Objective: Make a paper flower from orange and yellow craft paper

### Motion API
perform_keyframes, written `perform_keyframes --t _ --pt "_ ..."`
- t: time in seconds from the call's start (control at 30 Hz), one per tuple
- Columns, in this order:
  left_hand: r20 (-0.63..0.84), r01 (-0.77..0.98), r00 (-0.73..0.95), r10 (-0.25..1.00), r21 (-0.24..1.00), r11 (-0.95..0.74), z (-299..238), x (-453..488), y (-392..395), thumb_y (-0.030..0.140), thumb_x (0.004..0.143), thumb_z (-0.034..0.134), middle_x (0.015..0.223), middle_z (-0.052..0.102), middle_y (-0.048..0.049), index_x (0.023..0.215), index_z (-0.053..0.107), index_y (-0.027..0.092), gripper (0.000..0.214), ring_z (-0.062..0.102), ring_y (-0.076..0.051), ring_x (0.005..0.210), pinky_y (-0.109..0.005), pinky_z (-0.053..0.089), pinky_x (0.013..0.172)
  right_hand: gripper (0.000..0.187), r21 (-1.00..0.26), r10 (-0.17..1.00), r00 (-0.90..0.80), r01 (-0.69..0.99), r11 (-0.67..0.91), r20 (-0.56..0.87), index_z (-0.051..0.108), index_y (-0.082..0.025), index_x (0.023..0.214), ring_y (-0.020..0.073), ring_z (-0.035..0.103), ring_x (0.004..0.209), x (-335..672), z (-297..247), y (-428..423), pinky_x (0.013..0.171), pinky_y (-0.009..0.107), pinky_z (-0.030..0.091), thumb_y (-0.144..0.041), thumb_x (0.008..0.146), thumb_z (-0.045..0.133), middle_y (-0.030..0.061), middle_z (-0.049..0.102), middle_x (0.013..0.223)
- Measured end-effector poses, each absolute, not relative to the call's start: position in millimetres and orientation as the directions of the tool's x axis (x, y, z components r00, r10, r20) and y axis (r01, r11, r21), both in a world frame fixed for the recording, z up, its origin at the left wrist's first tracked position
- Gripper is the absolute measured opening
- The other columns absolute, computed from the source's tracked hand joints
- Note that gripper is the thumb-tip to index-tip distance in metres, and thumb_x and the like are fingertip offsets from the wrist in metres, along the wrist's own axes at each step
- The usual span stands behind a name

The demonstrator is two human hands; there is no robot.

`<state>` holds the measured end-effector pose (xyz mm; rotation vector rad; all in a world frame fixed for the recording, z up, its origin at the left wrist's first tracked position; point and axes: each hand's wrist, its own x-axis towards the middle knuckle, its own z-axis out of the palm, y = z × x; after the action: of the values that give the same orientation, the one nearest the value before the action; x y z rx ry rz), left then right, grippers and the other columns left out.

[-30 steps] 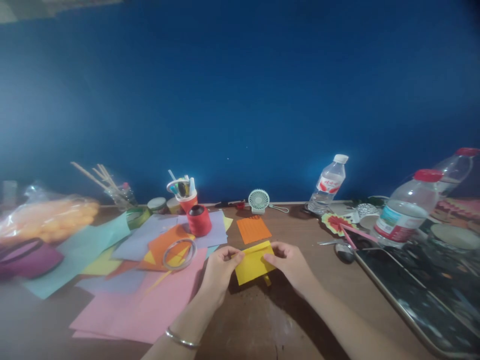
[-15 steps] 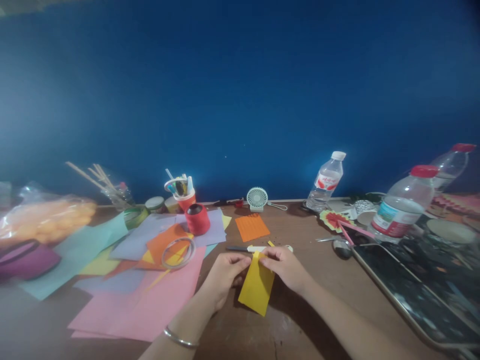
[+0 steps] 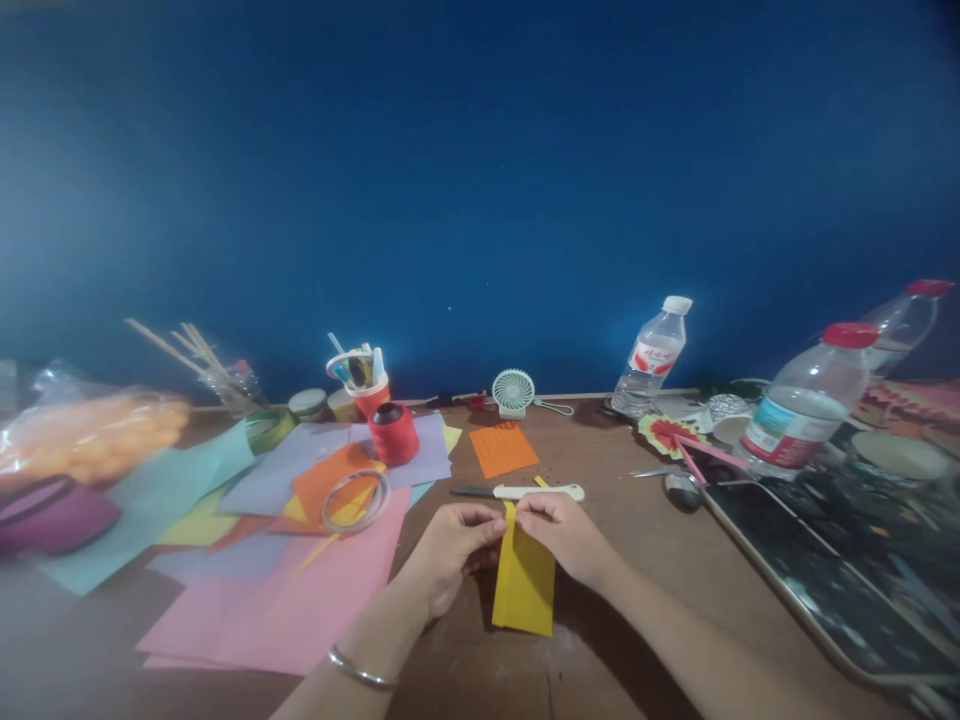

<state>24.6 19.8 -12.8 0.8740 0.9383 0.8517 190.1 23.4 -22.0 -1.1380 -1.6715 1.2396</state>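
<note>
A small rectangle of yellow paper (image 3: pixel 528 585) is held above the brown table, with a narrow fold running along its left side. My left hand (image 3: pixel 457 555) pinches its upper left corner, some fingers tucked out of sight. On the other side, my right hand (image 3: pixel 564 535) grips the top edge between thumb and fingers. Just beyond the hands lies a white-handled knife (image 3: pixel 540 492) with a dark blade pointing left. A pleated orange paper square (image 3: pixel 504 451) rests farther back.
To the left spread coloured paper sheets (image 3: pixel 300 610), a tape roll (image 3: pixel 356 502) and a red thread spool (image 3: pixel 394 435). A small fan (image 3: pixel 514 392) stands by the wall. Bottles (image 3: pixel 799 415), a spoon (image 3: pixel 684 490) and a dark tablet-like slab (image 3: pixel 810 580) occupy the right.
The yellow paper has turned so its lower end swings right and hangs straighter. Its folded left strip shows more plainly. Both hands keep their pinch near the top.
</note>
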Motion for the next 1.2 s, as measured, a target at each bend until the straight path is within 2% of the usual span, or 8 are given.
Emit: perform_keyframes --t 0.47,0.8,1.0,1.2 --pt "-0.318 -0.17 0.308 0.897 0.909 0.381 -11.7 26.1 18.8 0.025 0.063 0.072 0.063 0.062 -0.0032 0.068 0.064 0.009 0.018 0.055 -0.009 0.057 -0.02 0.044 0.058 0.023 -0.962 0.943 -0.325 0.227 0.151 0.071 0.043 -0.017 0.057 0.0096 0.036 0.054 189.3 -23.7 24.5 0.051 0.023 0.028 -0.025 0.079 0.044 -0.0043 0.04 0.056" --pt "-0.331 -0.145 0.27 0.904 0.914 0.378 -11.0 28.6 18.1 0.025 0.063 0.071 0.06 0.061 -0.0014 0.066 0.063 0.011 0.016 0.054 -0.009 0.054 -0.019 0.042 0.054 0.028 -0.979 0.949 -0.303 0.153 0.134 0.083 0.046 -0.017 0.058 0.0099 0.036 0.054 189.7 -19.2 23.5 0.052 0.023 0.028 -0.03 0.082 0.042 -0.0043 0.039 0.056" --pt "-0.309 -0.061 0.229 0.923 0.942 0.331 -13.2 31.1 18.2 0.026 0.062 0.071 0.053 0.058 0.001 0.063 0.063 0.011 0.017 0.048 -0.006 0.047 -0.018 0.039 0.049 0.016 -0.973 0.962 -0.263 0.196 0.125 0.071 0.053 -0.016 0.061 0.0114 0.044 0.058 188.3 -17.3 22.6 0.055 0.023 0.033 -0.025 0.074 0.053 -0.002 0.051 0.061" --pt "-0.305 -0.001 0.251 0.919 0.949 0.315 -13.9 31.8 16.8 0.03 0.066 0.067 0.058 0.061 -0.0017 0.066 0.065 0.01 0.02 0.053 -0.009 0.051 -0.021 0.041 0.051 0.018 -0.97 0.972 -0.21 0.19 0.149 0.108 0.054 -0.016 0.06 0.0111 0.044 0.059 187.7 -20.7 23.5 0.056 0.023 0.034 -0.024 0.075 0.05 -0.0026 0.051 0.06"
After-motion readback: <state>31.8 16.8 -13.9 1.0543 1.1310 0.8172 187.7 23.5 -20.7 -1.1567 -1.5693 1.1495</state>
